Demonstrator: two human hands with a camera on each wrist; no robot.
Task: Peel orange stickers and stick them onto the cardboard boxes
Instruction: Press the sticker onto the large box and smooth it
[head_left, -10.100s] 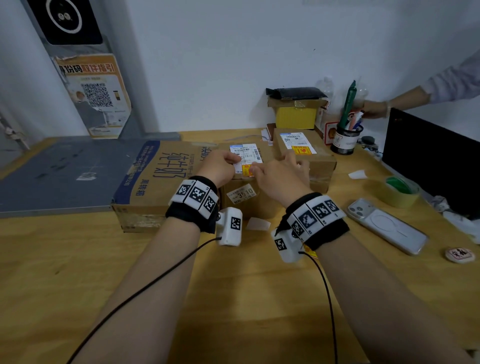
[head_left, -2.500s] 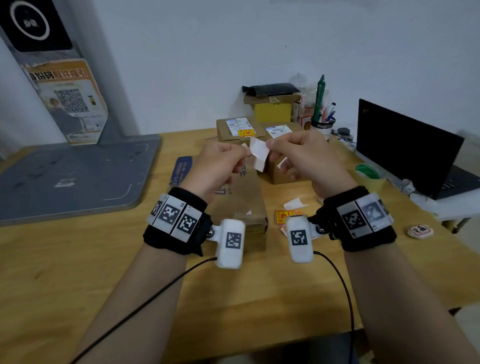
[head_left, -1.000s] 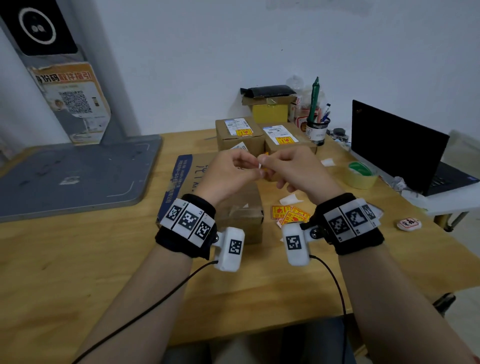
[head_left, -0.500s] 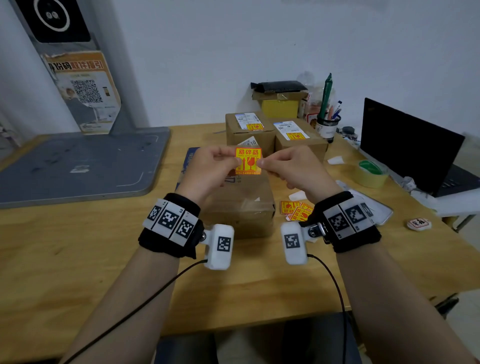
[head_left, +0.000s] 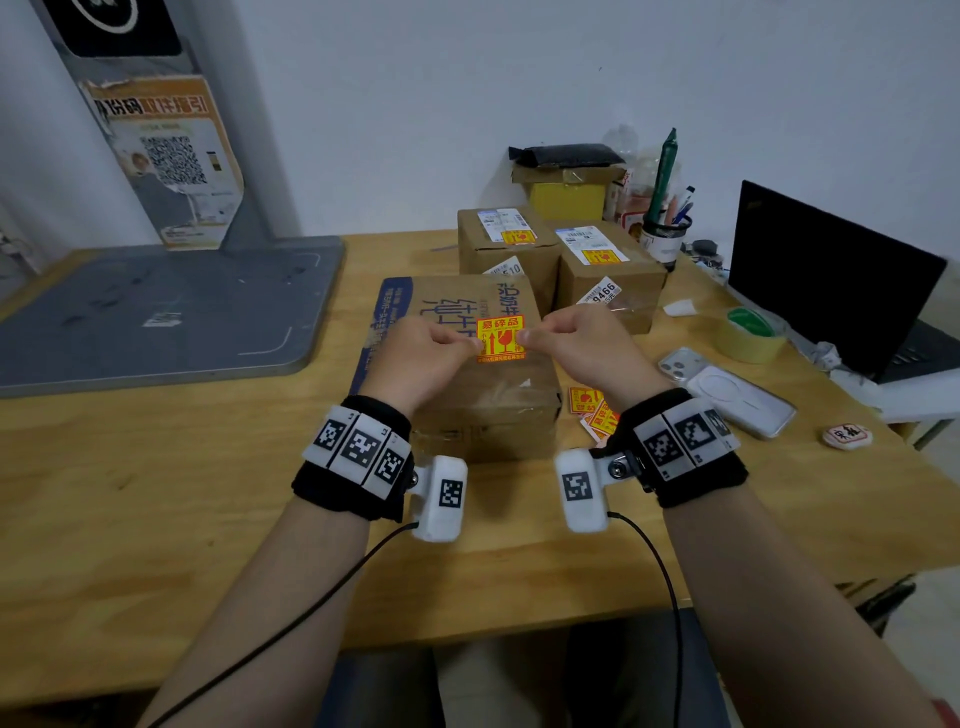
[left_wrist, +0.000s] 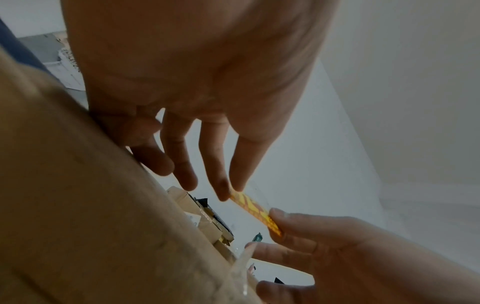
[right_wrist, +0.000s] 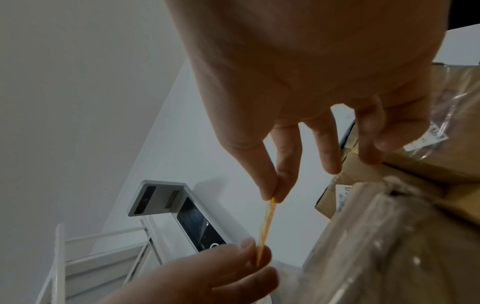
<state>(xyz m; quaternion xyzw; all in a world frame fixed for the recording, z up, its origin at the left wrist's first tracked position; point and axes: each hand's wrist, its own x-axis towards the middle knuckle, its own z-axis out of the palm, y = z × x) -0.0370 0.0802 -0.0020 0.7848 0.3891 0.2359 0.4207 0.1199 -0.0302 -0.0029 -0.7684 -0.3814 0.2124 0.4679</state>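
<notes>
Orange fragile sticker (head_left: 501, 339), thin and limp, hung pinched at opposite edges by left hand (head_left: 420, 358) and right hand (head_left: 577, 347), above the taped carton (head_left: 488, 400); edge grips looked safest.

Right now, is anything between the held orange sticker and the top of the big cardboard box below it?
Nothing visible. The left hand and right hand pinch the orange sticker by its side edges above the big cardboard box; the wrist views show open air under it.
</notes>
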